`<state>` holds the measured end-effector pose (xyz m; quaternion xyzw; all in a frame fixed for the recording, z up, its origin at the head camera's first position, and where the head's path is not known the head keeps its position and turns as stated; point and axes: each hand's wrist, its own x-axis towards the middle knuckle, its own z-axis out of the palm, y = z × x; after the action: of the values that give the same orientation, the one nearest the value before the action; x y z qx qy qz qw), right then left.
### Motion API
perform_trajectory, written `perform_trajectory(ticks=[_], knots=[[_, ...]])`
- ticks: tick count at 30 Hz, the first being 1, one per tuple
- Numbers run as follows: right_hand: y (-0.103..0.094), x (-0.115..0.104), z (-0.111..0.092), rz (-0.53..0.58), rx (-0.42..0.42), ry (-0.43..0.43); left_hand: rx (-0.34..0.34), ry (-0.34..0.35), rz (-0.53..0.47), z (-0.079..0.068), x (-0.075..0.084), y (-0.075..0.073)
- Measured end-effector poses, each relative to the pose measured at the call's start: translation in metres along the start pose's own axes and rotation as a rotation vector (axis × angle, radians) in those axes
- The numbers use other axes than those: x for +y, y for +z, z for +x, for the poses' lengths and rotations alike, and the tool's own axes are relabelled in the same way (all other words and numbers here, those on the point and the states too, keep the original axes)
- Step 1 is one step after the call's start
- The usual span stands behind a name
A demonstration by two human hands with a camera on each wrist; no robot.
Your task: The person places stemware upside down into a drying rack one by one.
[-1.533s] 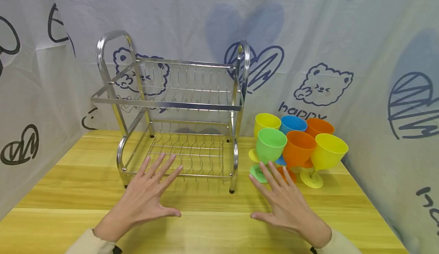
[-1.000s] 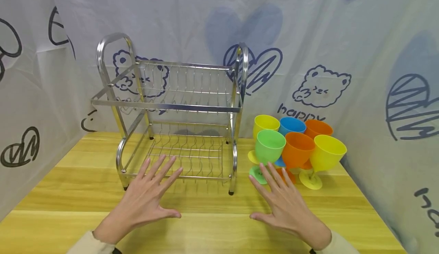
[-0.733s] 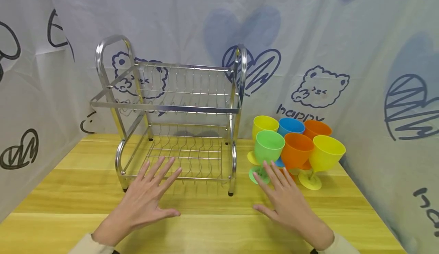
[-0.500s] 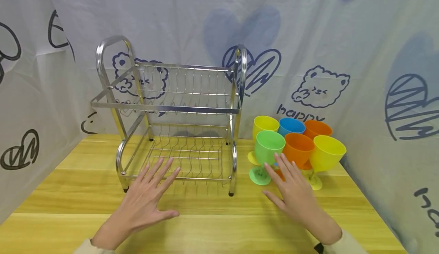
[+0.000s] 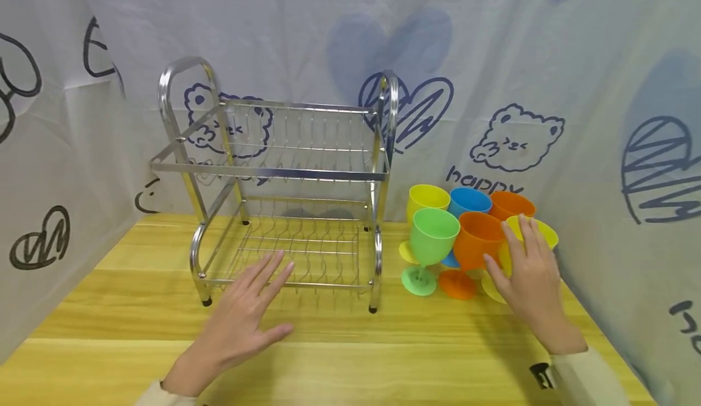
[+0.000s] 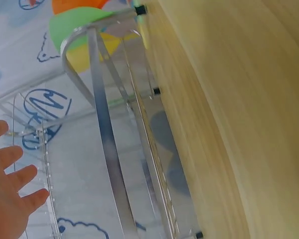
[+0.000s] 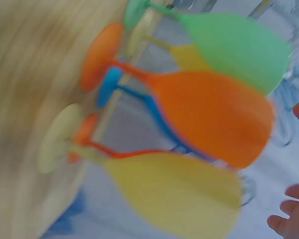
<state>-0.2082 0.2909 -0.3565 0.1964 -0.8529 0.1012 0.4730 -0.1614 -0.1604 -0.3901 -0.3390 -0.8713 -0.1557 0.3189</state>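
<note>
The right hand (image 5: 532, 284) is hovering with loosely extended fingers nearest the front yellow goblet (image 7: 177, 193), which is standing just beyond it; the wrist view is blurred, but a gap seems to be showing between them. To that hand's left, the front orange goblet (image 5: 477, 240) and green goblet (image 5: 434, 240) are standing; the rear yellow goblet (image 5: 427, 197), blue goblet (image 5: 470, 202) and rear orange goblet (image 5: 512, 204) are sitting farther off. The left hand (image 5: 237, 321) is hovering, thumb spread, before the two-tier metal dish rack (image 5: 274, 171).

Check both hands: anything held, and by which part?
Nothing is held. The right hand is near the front yellow cup, but the right wrist view shows a gap between them. The left hand, fingers spread, grips nothing.
</note>
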Motion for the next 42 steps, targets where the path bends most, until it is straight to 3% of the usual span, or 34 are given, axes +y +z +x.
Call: perform_trajectory(ticks=[10, 19, 23, 31, 42], knots=[[0.008, 0.038, -0.013, -0.009, -0.053, 0.268, 0.015, 0.008, -0.126, 0.021, 0.02, 0.017], [0.005, 0.045, -0.01, 0.278, -0.286, 0.806, 0.017, -0.012, -0.167, 0.027, 0.027, 0.025], [0.008, 0.051, -0.013, 0.391, -0.318, 0.965, 0.031, -0.009, -0.19, 0.031, 0.029, 0.027], [0.01, 0.059, -0.019, 0.506, -0.291, 1.041, 0.04, -0.007, -0.239, 0.04, 0.033, 0.03], [-0.01, 0.048, -0.026, 0.422, -0.22, 1.072, 0.026, -0.035, -0.284, 0.045, 0.035, 0.029]])
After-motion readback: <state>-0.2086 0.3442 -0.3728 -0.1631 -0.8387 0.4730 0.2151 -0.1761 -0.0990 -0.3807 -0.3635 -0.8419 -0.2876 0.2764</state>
